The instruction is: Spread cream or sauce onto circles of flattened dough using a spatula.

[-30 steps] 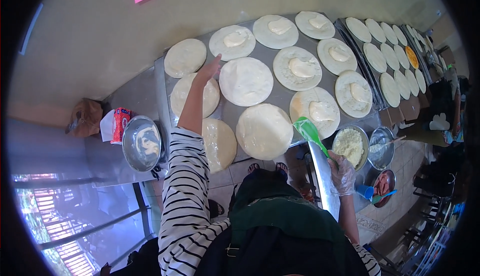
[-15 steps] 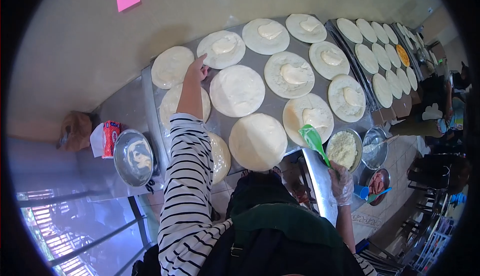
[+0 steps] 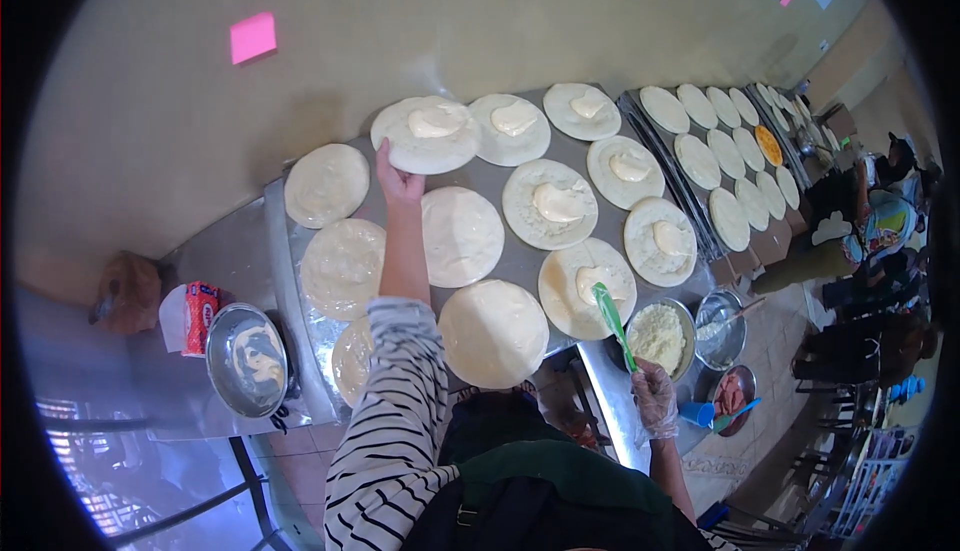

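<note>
My bare left hand (image 3: 401, 183) grips the near edge of a round pizza base (image 3: 408, 151), which it holds up off the metal table near the wall. A dollop of pale creamy sauce (image 3: 436, 122) lies on that base. In my right hand (image 3: 655, 401), under a clear plastic glove, is the handle of a green spatula (image 3: 613, 319). The spatula's head hangs over another base (image 3: 562, 301) bearing a sauce dollop. Several bases on the right carry dollops too; those on the left, such as the far-left base (image 3: 326, 185), look coated all over.
A steel bowl (image 3: 247, 361) with sauce remains stands left beside a red-and-white package (image 3: 200, 319). On the right are a bowl of grated cheese (image 3: 657, 339), a steel bowl (image 3: 721, 329), a bowl of pinkish slices (image 3: 735, 399) and a blue cup (image 3: 697, 414). Other people work at far right.
My left hand has taken hold of the far base and raised it off the table. My right hand still holds the spatula over the same base. The view has shifted.
</note>
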A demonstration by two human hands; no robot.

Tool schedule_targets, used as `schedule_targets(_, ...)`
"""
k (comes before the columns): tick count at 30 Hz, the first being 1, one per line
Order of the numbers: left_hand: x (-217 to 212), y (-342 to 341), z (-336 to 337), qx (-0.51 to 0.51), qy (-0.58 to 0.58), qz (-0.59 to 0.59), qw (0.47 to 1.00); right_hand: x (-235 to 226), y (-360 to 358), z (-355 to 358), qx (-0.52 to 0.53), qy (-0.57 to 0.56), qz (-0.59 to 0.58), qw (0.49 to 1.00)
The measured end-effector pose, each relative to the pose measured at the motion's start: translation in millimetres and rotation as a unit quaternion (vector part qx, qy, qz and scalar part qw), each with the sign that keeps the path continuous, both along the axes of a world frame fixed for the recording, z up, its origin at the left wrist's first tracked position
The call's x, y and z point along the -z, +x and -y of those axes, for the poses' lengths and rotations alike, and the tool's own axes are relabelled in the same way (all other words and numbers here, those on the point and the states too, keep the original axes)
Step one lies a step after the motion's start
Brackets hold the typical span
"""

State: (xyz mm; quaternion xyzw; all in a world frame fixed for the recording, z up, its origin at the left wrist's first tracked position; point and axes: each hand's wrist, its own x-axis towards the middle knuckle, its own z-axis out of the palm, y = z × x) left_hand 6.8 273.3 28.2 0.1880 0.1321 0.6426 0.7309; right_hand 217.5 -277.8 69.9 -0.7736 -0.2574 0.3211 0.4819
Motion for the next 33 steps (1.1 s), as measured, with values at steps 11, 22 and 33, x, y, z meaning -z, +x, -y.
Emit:
schedule_targets(11, -1, -31, 212, -0.105, 0.144, -0.253, 0.951, -59, -15, -115, -0.216, 0.072, -0.011, 0.974)
schedule_targets(22, 32, -38, 283, -0.009, -0.036, 0.011, 0.999, -92, -48, -147, -0.485, -0.003, 0.154, 0.861)
schedule_targets(33, 61, -64, 290, -0.025, 0.028, 0.073, 0.997, -64, -11, -90, -0.254, 0.191, 0.425, 0.848)
